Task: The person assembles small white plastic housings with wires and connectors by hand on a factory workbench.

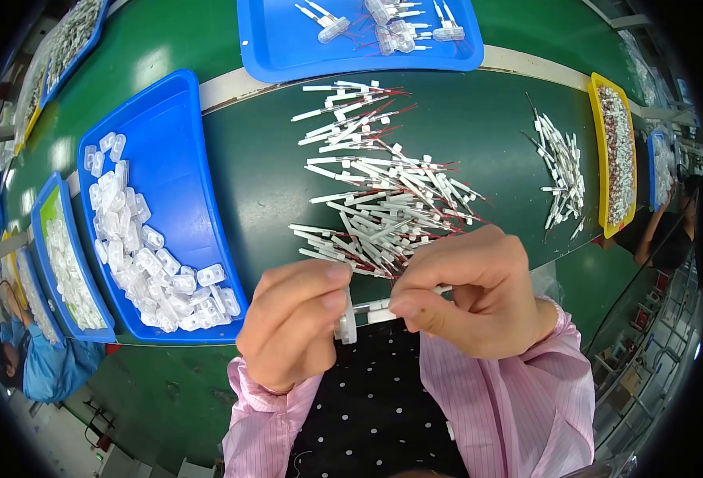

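Observation:
Close to the front edge of the bench, my left hand [287,327] pinches a clear plastic housing [347,325] between thumb and fingers. My right hand [483,299] is closed on thin white tubes [380,311], whose ends point at the housing and meet or nearly meet it. My fingers cover much of both parts, so I cannot tell how far the tubes go in. Just beyond my hands lies a loose heap of white tubes with red wires [375,223], spread in several rows on the green bench top.
A blue tray [208,183] of clear housings stands at the left. Another blue tray [287,60] at the back holds several housings with tubes attached. At the right are a small pile of white tubes [558,171] and a yellow tray [598,88]. Co-worker in blue [64,370], far left.

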Motion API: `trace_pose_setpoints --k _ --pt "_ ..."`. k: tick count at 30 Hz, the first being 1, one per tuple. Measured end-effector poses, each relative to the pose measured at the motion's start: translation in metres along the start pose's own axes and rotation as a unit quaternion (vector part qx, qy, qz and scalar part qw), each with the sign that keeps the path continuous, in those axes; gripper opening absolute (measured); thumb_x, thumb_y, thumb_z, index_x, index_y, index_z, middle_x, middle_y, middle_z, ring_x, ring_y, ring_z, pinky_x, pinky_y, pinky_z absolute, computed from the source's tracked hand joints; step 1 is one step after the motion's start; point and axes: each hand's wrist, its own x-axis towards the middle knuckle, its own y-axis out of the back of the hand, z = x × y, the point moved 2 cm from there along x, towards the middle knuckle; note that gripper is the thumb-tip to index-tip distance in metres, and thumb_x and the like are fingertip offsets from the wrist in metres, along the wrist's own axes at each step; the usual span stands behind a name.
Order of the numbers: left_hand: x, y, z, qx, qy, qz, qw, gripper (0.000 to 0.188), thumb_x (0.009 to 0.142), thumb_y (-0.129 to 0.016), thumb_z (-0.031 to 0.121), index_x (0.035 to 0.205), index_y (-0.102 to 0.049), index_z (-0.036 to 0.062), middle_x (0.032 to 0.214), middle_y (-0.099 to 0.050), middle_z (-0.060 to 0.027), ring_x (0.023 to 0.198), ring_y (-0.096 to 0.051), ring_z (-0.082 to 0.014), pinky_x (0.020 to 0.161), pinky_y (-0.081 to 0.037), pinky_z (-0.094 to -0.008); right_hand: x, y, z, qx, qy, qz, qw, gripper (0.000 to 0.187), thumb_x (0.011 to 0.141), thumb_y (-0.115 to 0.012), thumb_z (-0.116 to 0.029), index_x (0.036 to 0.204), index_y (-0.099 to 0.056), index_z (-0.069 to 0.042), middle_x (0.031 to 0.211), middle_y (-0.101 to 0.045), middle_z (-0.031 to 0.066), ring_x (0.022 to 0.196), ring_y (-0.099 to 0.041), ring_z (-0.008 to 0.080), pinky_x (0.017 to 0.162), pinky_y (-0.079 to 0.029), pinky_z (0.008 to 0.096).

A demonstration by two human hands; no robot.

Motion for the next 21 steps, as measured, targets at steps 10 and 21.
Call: trace_pose_setpoints --k 10,21 --pt "0.000 -0.001 0.001 -0.188 0.233 -0.007 0.954 0.024 0.079 -0.063 0.006 0.097 -0.060 -0.0090 0.092 -0.061 -0.0207 0.078 -0.061 -0.0259 0.068 -0.049 -0.0311 0.002 0.005 -0.013 -0.238 0.167 0.012 0.957 0.009 0.069 -0.067 0.005 0.077 -0.064 0.004 0.066 -0.060 0.0107 0.048 -0.055 0.0139 0.040 -0.039 0.0222" --pt "0.002 -0.002 -0.005 -0.203 0.200 0.006 0.958 0.017 0.081 -0.056 -0.001 0.098 -0.057 -0.0050 0.100 -0.054 -0.0218 0.079 -0.061 -0.0267 0.065 -0.055 -0.0320 0.007 0.015 -0.020 -0.157 0.049 -0.018 0.986 0.009 0.067 -0.067 0.007 0.075 -0.065 0.004 0.058 -0.060 0.0088 0.048 -0.055 0.0125 0.041 -0.037 0.0200"
